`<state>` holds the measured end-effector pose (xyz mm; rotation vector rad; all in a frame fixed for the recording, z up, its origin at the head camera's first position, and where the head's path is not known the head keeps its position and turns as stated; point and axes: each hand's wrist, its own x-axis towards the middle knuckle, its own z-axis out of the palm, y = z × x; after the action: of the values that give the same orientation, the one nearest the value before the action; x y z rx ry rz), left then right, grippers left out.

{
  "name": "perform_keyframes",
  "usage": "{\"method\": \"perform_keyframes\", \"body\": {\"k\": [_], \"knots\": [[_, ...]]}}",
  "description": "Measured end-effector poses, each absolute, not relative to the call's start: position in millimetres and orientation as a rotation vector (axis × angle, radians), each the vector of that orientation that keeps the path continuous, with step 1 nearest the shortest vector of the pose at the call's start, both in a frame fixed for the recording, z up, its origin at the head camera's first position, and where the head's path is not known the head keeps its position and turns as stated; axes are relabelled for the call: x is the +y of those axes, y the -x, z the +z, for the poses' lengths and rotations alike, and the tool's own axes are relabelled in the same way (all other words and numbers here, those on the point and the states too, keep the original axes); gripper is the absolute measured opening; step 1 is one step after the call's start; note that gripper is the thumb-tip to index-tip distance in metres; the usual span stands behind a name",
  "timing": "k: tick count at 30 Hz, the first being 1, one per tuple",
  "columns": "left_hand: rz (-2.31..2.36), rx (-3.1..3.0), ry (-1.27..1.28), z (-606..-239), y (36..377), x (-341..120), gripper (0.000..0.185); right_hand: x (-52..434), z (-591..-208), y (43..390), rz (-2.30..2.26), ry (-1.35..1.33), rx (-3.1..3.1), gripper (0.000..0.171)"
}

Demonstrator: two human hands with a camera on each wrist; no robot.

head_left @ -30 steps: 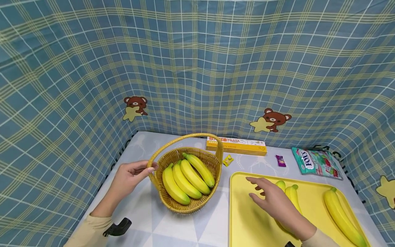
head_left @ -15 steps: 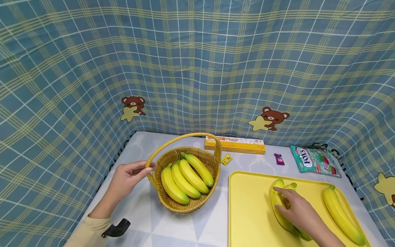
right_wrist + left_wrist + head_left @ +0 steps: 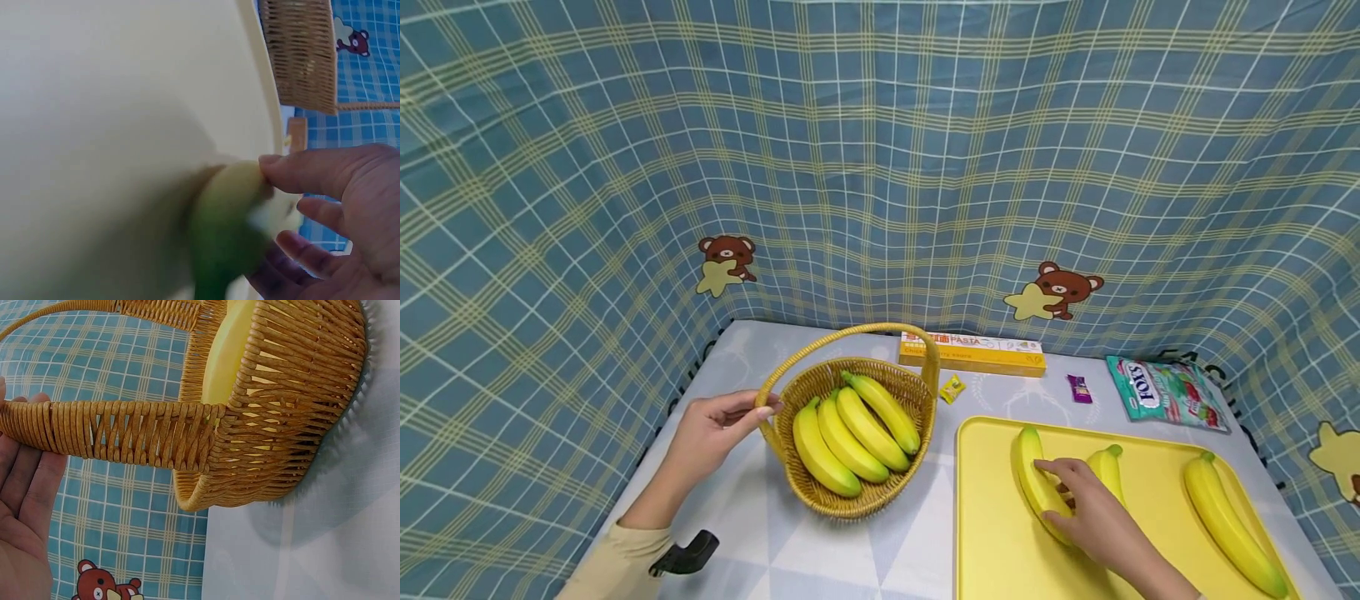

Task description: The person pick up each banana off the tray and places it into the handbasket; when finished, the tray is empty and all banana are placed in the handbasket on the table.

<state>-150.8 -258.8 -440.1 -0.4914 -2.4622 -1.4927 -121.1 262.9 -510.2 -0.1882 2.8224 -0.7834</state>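
Note:
My left hand (image 3: 707, 435) holds the handle (image 3: 769, 402) of a yellow wicker basket (image 3: 848, 510) at its left side, with fingers behind the handle in the left wrist view. Several bananas (image 3: 867, 433) lie side by side inside. Over the yellow tray (image 3: 996, 542), my right hand (image 3: 1093, 510) pinches a banana (image 3: 1030, 468) between thumb and fingers. The right wrist view shows that banana's green end (image 3: 222, 240) close up, blurred, with the thumb pressed on its side. A second banana (image 3: 1108, 471) lies partly hidden behind the right hand. Another banana (image 3: 1228, 525) rests along the tray's right side.
A pasta box (image 3: 973, 357) lies behind the basket. Between basket and box is a small yellow wrapped candy (image 3: 952, 388). A purple candy (image 3: 1079, 388) and a teal FOX'S bag (image 3: 1168, 392) sit beyond the tray. Plaid cloth (image 3: 880, 167) hangs around the table.
My right hand came down onto the bananas in the tray, took hold of the left one, and moved it left, apart from its neighbour. The left hand and basket stayed in place.

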Motion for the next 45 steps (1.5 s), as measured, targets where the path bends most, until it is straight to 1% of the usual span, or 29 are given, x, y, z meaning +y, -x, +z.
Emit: {"method": "perform_keyframes", "body": {"k": [8, 19, 24, 30, 36, 45], "knots": [[-1.499, -2.458, 0.498, -441, 151, -259, 0.016, 259, -511, 122, -0.683, 0.114, 2.797, 0.066], [-1.504, -2.466, 0.493, -441, 152, -259, 0.018, 259, -505, 125, -0.711, 0.118, 2.765, 0.065], [-1.498, -2.473, 0.482, -440, 151, -259, 0.018, 247, -488, 125, -0.805, 0.233, 2.8, 0.062], [-1.493, -2.479, 0.477, -439, 151, -259, 0.02, 226, -458, 128, -0.955, 0.383, 2.791, 0.06], [-1.518, -2.469, 0.49, -439, 151, -257, 0.021, 200, -432, 134, -0.967, 0.549, 2.732, 0.058], [-1.498, -2.47, 0.477, -440, 150, -259, 0.021, 149, -418, 151, -0.952, 0.84, 2.638, 0.058]]}}
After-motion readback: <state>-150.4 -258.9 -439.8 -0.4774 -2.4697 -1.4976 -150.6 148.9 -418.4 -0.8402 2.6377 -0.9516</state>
